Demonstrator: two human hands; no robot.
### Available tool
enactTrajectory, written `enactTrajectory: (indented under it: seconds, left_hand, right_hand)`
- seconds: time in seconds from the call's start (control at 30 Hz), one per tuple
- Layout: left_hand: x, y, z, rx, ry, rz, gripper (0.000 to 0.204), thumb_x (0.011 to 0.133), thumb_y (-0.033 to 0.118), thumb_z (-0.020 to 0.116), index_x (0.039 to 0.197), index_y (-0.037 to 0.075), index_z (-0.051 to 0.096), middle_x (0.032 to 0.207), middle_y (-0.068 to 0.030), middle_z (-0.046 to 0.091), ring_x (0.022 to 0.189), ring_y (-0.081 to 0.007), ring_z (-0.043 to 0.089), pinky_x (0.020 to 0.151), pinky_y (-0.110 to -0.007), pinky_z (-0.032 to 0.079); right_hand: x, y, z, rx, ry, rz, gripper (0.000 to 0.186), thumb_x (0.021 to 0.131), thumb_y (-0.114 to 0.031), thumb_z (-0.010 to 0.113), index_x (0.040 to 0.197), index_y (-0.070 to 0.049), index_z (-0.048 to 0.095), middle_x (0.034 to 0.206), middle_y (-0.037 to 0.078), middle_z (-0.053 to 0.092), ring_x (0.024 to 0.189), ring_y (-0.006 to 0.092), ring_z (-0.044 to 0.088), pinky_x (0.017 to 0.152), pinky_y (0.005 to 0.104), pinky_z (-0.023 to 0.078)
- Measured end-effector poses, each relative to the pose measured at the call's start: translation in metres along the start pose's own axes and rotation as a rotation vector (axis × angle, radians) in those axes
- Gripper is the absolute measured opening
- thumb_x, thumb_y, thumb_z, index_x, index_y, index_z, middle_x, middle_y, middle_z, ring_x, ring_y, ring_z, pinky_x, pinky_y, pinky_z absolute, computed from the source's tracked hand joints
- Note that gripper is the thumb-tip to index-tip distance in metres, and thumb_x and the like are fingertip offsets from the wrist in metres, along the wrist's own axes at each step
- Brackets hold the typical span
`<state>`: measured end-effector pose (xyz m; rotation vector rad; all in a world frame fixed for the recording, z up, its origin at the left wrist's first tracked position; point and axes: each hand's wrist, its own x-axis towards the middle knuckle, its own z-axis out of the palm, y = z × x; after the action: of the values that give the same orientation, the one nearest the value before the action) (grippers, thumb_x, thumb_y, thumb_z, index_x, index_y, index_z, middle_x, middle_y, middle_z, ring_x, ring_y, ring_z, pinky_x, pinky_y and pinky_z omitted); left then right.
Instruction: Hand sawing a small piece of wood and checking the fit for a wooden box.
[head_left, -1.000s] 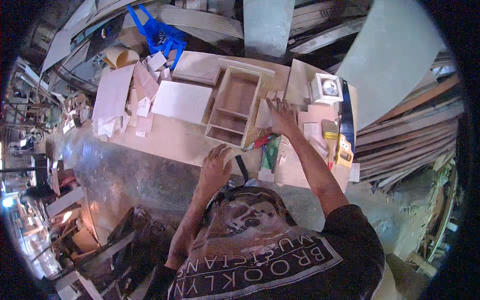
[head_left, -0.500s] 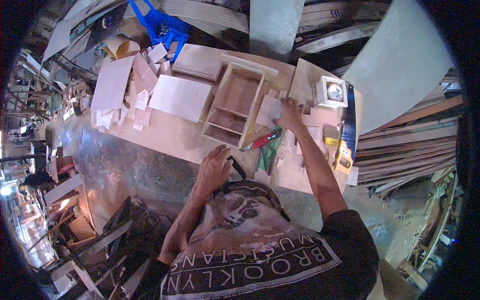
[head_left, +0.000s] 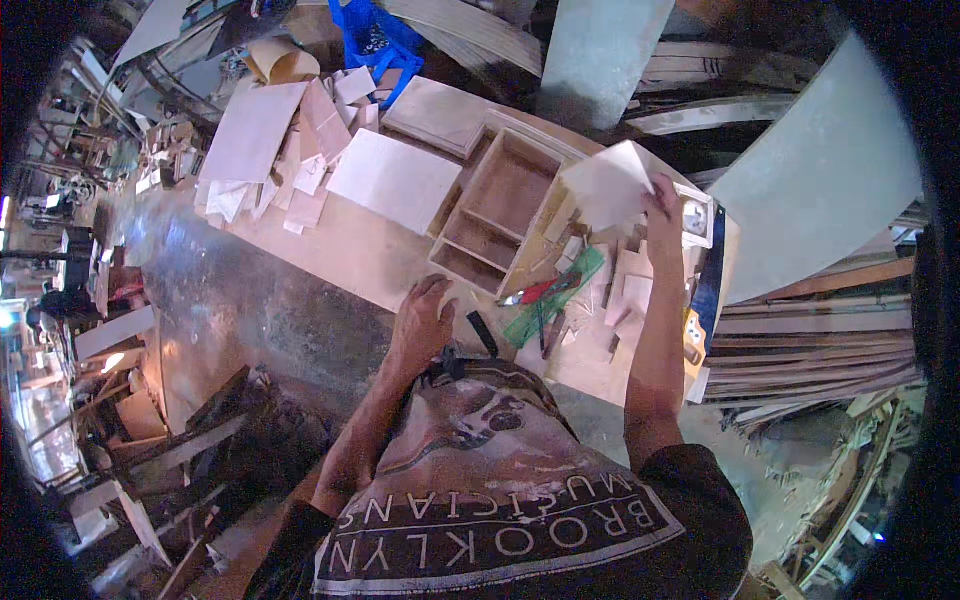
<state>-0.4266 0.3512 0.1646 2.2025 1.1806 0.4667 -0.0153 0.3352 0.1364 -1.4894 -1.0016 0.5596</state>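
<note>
My right hand point(head_left: 660, 198) grips the edge of a pale square board point(head_left: 608, 185), tilted above the far right part of the workbench. Just beyond that hand, a small white box frame point(head_left: 697, 217) with a round thing inside is partly covered. By the bench's near edge rests my left hand point(head_left: 425, 310), its fingers loosely bent and apart, with no object visible in it. An open wooden cabinet box point(head_left: 514, 182) with dividers lies between my hands. Red-handled tool point(head_left: 543, 289) and green strip point(head_left: 580, 285) lie beside its near right corner.
Flat boards point(head_left: 395, 180) and offcuts point(head_left: 320, 130) cover the bench's left side, below a blue bag point(head_left: 385, 45). A handsaw point(head_left: 695, 335) lies along the right edge. A black handle-like piece point(head_left: 482, 334) juts up near my waist. Stacked planks point(head_left: 810, 335) stand right of the bench.
My right hand has taken up the pale board from beside the cabinet box and moved it right and away from me. The wood pieces beneath now show. My left hand stays by the bench edge.
</note>
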Motion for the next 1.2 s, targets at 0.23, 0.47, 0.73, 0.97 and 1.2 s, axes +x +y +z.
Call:
enactTrajectory:
  seconds: [0.23,0.47,0.73,0.97,1.2]
  left_hand:
    - [0.018,-0.003,0.012,0.101,0.033,0.127,0.046,0.078,0.006,0.060,0.123,-0.001,0.051,0.126,-0.0196,0.049,0.120,-0.0402,0.044,0.096,-0.048,0.040]
    - [0.021,-0.005,0.023,0.119,0.042,0.167,0.051,0.077,0.004,0.059,0.127,0.000,0.049,0.130,-0.0173,0.046,0.125,-0.0385,0.039,0.100,-0.049,0.038]
    - [0.017,-0.011,0.027,0.151,0.006,0.115,0.049,0.081,0.009,0.057,0.129,0.002,0.048,0.137,-0.0155,0.042,0.129,-0.0382,0.036,0.103,-0.052,0.035]
    - [0.017,-0.011,0.028,0.233,-0.063,0.111,0.049,0.082,0.009,0.056,0.130,0.003,0.048,0.139,-0.0146,0.040,0.130,-0.0394,0.034,0.102,-0.053,0.034]
    - [0.017,-0.010,0.023,0.206,-0.029,0.124,0.051,0.079,0.008,0.058,0.129,0.002,0.049,0.137,-0.0152,0.043,0.127,-0.0387,0.036,0.100,-0.053,0.035]
  right_hand:
    - [0.024,0.010,0.104,0.070,-0.427,0.312,0.032,0.078,-0.006,0.059,0.110,-0.001,0.060,0.084,0.002,0.060,0.079,0.0125,0.055,0.070,0.0273,0.044]
    - [0.054,-0.013,0.145,-0.318,-0.658,0.576,0.025,0.072,-0.010,0.063,0.096,-0.005,0.063,0.078,0.001,0.056,0.076,0.0150,0.053,0.068,0.0266,0.042]
    - [0.076,0.022,0.151,-0.293,-0.791,0.597,0.031,0.070,-0.009,0.063,0.101,-0.011,0.060,0.071,0.002,0.051,0.065,0.0159,0.051,0.051,0.0307,0.038]
    - [0.088,0.049,0.153,-0.109,-0.896,0.449,0.013,0.065,-0.008,0.062,0.077,-0.006,0.058,0.061,0.000,0.045,0.052,0.0128,0.044,0.045,0.0306,0.034]
    - [0.093,0.021,0.164,-0.413,-1.075,0.446,0.015,0.062,-0.010,0.063,0.074,-0.004,0.057,0.060,0.000,0.045,0.054,0.0134,0.046,0.047,0.0306,0.037]
